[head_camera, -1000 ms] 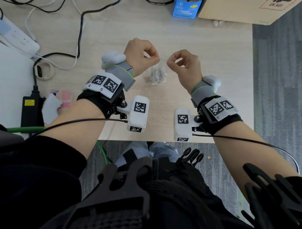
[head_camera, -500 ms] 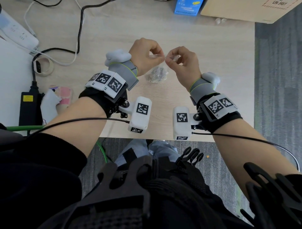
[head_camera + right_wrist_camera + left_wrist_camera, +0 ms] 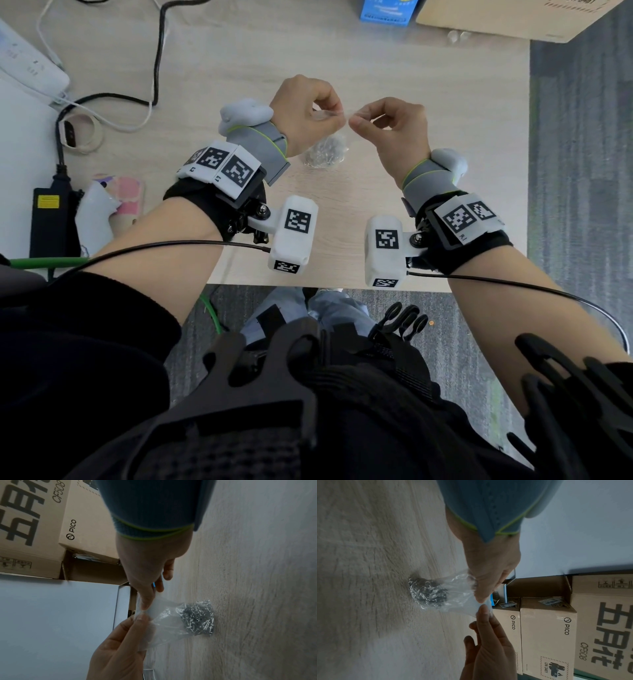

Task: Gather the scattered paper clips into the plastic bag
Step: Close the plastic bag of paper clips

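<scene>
I see the plastic bag (image 3: pixel 164 623) as thin, clear, crinkled film with glossy highlights. The paper clips (image 3: pixel 199 619) inside read as shiny metal wire. The counter (image 3: pixel 394 61) shows pale, matt wood grain. The boxes (image 3: pixel 547 628) are matt brown cardboard.

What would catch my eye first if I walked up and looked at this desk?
Two raised hands, left hand and right hand, pinch the top edge of a clear plastic bag at the middle of the wooden table. A dark heap of paper clips fills the bag's bottom, which rests on the tabletop. Cardboard boxes printed PICO stand at the table's far edge.
</scene>
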